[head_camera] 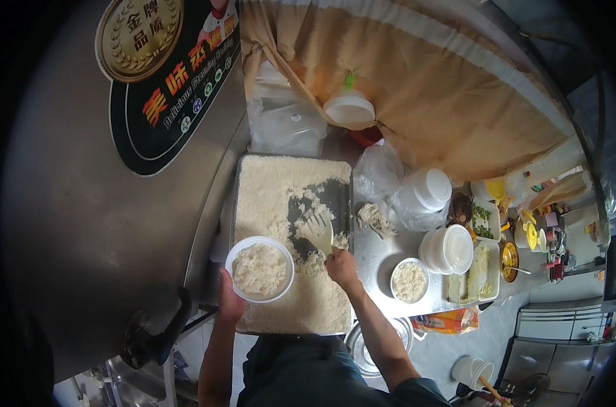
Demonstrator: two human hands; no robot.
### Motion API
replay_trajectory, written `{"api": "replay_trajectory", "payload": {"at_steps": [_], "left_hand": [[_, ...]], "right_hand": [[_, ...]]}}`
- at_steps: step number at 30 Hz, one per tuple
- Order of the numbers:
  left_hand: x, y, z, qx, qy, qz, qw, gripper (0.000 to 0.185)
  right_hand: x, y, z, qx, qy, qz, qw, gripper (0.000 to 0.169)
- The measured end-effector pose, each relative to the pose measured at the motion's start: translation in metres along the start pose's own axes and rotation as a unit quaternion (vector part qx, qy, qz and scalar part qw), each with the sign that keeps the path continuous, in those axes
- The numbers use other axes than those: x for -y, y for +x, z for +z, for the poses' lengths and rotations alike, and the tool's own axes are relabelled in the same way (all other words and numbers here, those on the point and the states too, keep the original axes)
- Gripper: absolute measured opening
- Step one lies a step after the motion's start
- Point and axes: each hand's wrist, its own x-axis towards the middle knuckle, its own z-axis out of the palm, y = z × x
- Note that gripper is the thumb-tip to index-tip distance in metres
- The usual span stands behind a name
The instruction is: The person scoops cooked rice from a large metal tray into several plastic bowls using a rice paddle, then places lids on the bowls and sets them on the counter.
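Observation:
My left hand (231,299) holds a white plastic bowl (263,294) heaped with cooked rice (259,268) above the left side of a rectangular metal tray (352,203). A broad layer of rice (262,198) covers much of that tray, with dark bare metal showing in its upper right part. Gripped by its handle in my right hand (342,268) is a pale slotted rice paddle (319,231). Its pronged head lies over the bare patch, among loose clumps of rice.
Right of the tray, a filled bowl (410,281) stands on the steel counter (376,300). Beyond are stacked white containers (454,250), bagged bowls (425,196), a crumpled cloth (376,220) and a tub of chopped greens (483,221). A steel cabinet (109,229) with a black handle (173,325) borders the left.

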Motion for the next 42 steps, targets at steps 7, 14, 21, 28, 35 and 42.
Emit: {"api": "replay_trajectory", "payload": {"at_steps": [7,14,21,28,35,42], "left_hand": [[-0.004,-0.010,0.001,-0.012,0.000,-0.013,1.000,0.069],[-0.013,-0.010,-0.009,-0.024,0.007,-0.004,1.000,0.068],[-0.017,-0.007,-0.019,-0.058,0.033,0.041,0.997,0.062],[-0.002,0.023,-0.040,-0.065,0.091,0.046,0.993,0.051],[0.026,0.070,0.017,-0.016,0.090,-0.029,0.995,0.061],[0.054,0.081,0.034,0.033,-0.026,-0.076,0.996,0.057]], "right_hand": [[-0.046,-0.062,-0.015,0.068,0.146,0.043,0.986,0.023],[-0.054,0.019,-0.059,-0.064,-0.186,-0.179,0.964,0.014],[-0.013,-0.016,0.019,0.093,0.169,0.000,0.981,0.024],[-0.018,-0.030,0.022,0.042,0.308,-0.029,0.950,0.028],[0.013,-0.088,0.007,-0.176,-0.122,-0.263,0.940,0.038],[-0.001,-0.117,0.004,-0.177,-0.021,-0.200,0.963,0.029]]}}
